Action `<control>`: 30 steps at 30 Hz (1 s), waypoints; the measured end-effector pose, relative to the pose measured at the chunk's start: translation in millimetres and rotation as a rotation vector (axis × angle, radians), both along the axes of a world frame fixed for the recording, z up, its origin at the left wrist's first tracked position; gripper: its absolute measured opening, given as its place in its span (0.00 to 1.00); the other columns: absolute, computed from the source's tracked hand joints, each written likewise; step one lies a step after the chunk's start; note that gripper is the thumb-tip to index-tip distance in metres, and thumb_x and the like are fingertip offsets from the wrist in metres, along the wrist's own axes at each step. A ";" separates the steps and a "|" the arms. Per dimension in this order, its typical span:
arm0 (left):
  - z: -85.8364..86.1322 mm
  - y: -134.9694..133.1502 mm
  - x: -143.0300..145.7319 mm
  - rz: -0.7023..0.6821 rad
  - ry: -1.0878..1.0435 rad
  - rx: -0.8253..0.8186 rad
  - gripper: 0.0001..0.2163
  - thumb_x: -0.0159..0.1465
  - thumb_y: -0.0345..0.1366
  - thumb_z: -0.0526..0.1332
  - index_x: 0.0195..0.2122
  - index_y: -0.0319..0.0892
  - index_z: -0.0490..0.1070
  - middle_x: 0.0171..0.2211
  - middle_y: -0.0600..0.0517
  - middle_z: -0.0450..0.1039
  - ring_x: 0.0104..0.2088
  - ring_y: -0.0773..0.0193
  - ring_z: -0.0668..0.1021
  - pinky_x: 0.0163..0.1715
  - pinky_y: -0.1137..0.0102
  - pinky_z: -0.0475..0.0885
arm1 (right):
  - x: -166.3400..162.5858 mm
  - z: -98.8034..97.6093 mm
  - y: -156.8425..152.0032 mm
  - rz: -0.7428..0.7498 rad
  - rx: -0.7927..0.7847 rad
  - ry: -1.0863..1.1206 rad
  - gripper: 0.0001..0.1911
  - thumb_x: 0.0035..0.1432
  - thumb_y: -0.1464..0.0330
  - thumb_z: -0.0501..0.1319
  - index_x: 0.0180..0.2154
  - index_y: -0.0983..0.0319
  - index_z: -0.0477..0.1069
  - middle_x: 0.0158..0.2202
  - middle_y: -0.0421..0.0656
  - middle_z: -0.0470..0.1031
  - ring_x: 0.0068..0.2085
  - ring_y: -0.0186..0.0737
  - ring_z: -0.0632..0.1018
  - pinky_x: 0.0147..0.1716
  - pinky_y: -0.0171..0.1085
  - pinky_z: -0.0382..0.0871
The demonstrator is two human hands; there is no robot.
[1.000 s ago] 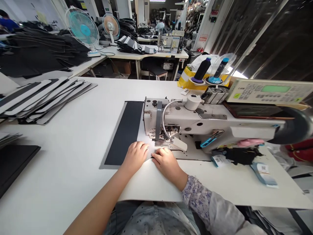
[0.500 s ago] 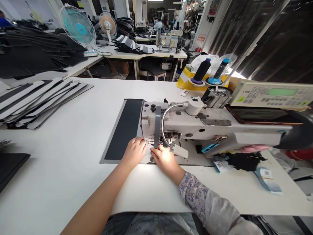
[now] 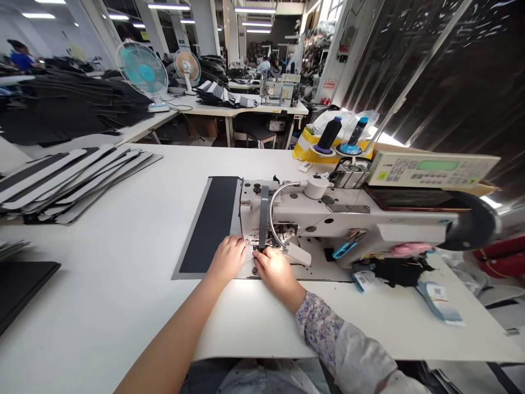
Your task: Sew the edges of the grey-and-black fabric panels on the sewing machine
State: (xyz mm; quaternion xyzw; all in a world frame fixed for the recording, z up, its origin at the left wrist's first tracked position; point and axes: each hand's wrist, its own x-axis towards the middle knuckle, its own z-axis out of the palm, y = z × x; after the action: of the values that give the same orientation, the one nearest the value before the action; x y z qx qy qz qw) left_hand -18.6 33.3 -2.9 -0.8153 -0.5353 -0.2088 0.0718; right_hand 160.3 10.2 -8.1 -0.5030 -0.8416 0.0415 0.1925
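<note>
A dark panel with a grey border (image 3: 211, 224) lies flat at the left end of the white sewing machine (image 3: 311, 210), its right part running under the machine head. My left hand (image 3: 227, 258) rests on the panel's right side, fingers stretched forward and lying flat close to the needle area. Just right of the presser foot, my right hand (image 3: 278, 272) has its fingers drawn together beside the stitching spot; whatever is between them is hidden. A small white lamp (image 3: 298, 254) on a bent metal tube lights this hand.
Stacked grey-and-black pieces (image 3: 82, 180) lie at the left, with a black piece (image 3: 24, 290) nearer me. Thread cones (image 3: 330, 133) and a control panel (image 3: 435, 168) stand behind the machine. Blue snips (image 3: 345, 249) hang on it. Black scraps (image 3: 394, 273) and labels (image 3: 441, 301) lie right.
The camera view has tilted up and shifted slightly, showing more ceiling lights. Both hands stay beside the needle area, with the panel in nearly the same place.
</note>
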 end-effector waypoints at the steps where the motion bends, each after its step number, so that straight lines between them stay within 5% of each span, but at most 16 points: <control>1: 0.0 0.1 -0.3 -0.001 0.000 0.000 0.08 0.64 0.29 0.54 0.37 0.42 0.73 0.37 0.47 0.73 0.41 0.57 0.73 0.43 0.63 0.69 | -0.2 -0.9 0.3 0.006 0.014 0.008 0.15 0.65 0.68 0.53 0.49 0.62 0.74 0.37 0.47 0.73 0.34 0.39 0.74 0.37 0.36 0.67; 9: -2.0 1.4 1.7 0.072 0.016 0.035 0.08 0.62 0.28 0.55 0.36 0.42 0.73 0.37 0.45 0.73 0.40 0.56 0.73 0.41 0.63 0.69 | -1.0 -8.7 4.0 0.021 0.087 0.133 0.14 0.62 0.70 0.54 0.46 0.62 0.75 0.35 0.47 0.74 0.36 0.42 0.75 0.39 0.39 0.69; 13: -0.6 2.7 3.7 0.124 0.045 -0.004 0.09 0.61 0.28 0.55 0.39 0.40 0.73 0.39 0.44 0.73 0.42 0.54 0.73 0.42 0.63 0.69 | -5.9 -6.6 -0.6 -0.032 -0.009 0.421 0.11 0.59 0.71 0.56 0.41 0.62 0.75 0.37 0.48 0.75 0.41 0.44 0.75 0.45 0.43 0.70; 15: 2.2 -0.1 2.6 0.111 0.055 -0.028 0.10 0.60 0.28 0.54 0.39 0.41 0.73 0.38 0.44 0.73 0.41 0.55 0.73 0.41 0.62 0.69 | -7.3 0.1 -6.5 -0.114 -0.239 0.673 0.13 0.59 0.68 0.56 0.45 0.61 0.73 0.41 0.48 0.76 0.40 0.43 0.77 0.41 0.42 0.73; 18: 6.5 -12.9 -0.5 0.069 0.047 -0.039 0.10 0.61 0.28 0.53 0.39 0.42 0.72 0.37 0.46 0.73 0.40 0.55 0.73 0.40 0.63 0.70 | -2.7 15.5 -15.8 -0.174 -0.852 1.002 0.22 0.60 0.62 0.57 0.55 0.60 0.63 0.47 0.49 0.74 0.33 0.39 0.80 0.25 0.36 0.74; 21: 9.6 -32.4 1.2 0.052 0.056 -0.051 0.10 0.63 0.28 0.53 0.41 0.42 0.72 0.37 0.46 0.72 0.39 0.56 0.74 0.39 0.64 0.70 | 6.2 27.7 -20.2 -0.115 -1.241 1.076 0.19 0.62 0.61 0.56 0.52 0.62 0.63 0.39 0.45 0.77 0.25 0.34 0.79 0.17 0.31 0.70; 23: 11.6 -42.8 7.0 0.004 0.088 -0.083 0.14 0.63 0.27 0.53 0.47 0.45 0.71 0.36 0.48 0.71 0.35 0.59 0.74 0.35 0.67 0.69 | 9.1 30.5 -20.7 -0.084 -1.276 0.955 0.10 0.63 0.63 0.55 0.41 0.63 0.66 0.28 0.40 0.76 0.19 0.31 0.75 0.14 0.28 0.66; 26: 14.6 -48.0 17.3 -0.102 0.139 -0.133 0.17 0.62 0.27 0.55 0.51 0.50 0.69 0.35 0.52 0.70 0.32 0.62 0.74 0.30 0.70 0.68 | 6.8 30.2 -22.0 -0.065 -1.164 0.690 0.12 0.65 0.64 0.53 0.29 0.62 0.63 0.14 0.33 0.67 0.11 0.27 0.67 0.10 0.25 0.58; 30: 12.6 -41.8 19.8 -0.126 0.116 -0.065 0.12 0.61 0.25 0.58 0.42 0.45 0.73 0.43 0.48 0.74 0.46 0.57 0.74 0.38 0.67 0.72 | 2.4 31.0 -25.4 -0.071 -1.095 0.613 0.15 0.65 0.64 0.53 0.25 0.61 0.60 0.16 0.32 0.68 0.11 0.25 0.66 0.10 0.24 0.57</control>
State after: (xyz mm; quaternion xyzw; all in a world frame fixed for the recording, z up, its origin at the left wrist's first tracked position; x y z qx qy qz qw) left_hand 1.2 -8.5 9.6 -0.8599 -0.4846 -0.1479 0.0627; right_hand 162.7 -15.2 22.9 -0.5215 -0.5876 0.6024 0.1411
